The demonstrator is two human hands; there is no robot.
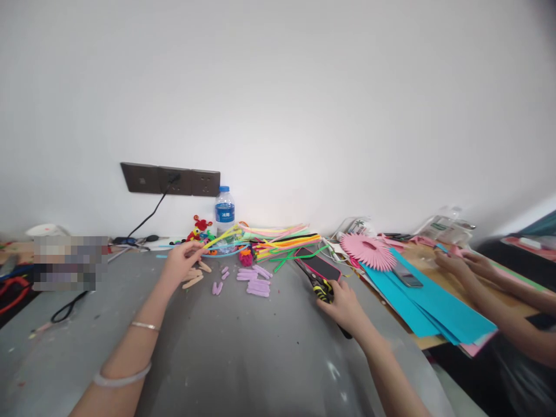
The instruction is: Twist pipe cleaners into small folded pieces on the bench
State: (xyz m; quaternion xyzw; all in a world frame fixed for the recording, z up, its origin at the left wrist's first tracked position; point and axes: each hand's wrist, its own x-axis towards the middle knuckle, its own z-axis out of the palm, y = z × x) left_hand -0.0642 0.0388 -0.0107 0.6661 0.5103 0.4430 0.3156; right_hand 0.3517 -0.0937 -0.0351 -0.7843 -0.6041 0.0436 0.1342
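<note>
My left hand (184, 258) is closed on a yellow pipe cleaner (222, 236) that points up and right past the water bottle (225, 214). Below that hand lie short peach pipe cleaner pieces (193, 282). Short purple pieces (258, 287) are grouped at the middle of the grey table (243, 353). My right hand (343, 304) is wrapped round the yellow and black handles of pliers (322, 289), whose jaws point to the back left. Beyond the pliers lies a phone with a pink edge (324, 266).
Long multicoloured pipe cleaners (286, 240) are heaped along the wall. A red pipe cleaner figure (202, 225) stands left of the bottle. At right are a pink paper fan (369, 251), blue sheets (428, 298) and another person's hands (460, 263). A black cord (150, 215) hangs from the socket.
</note>
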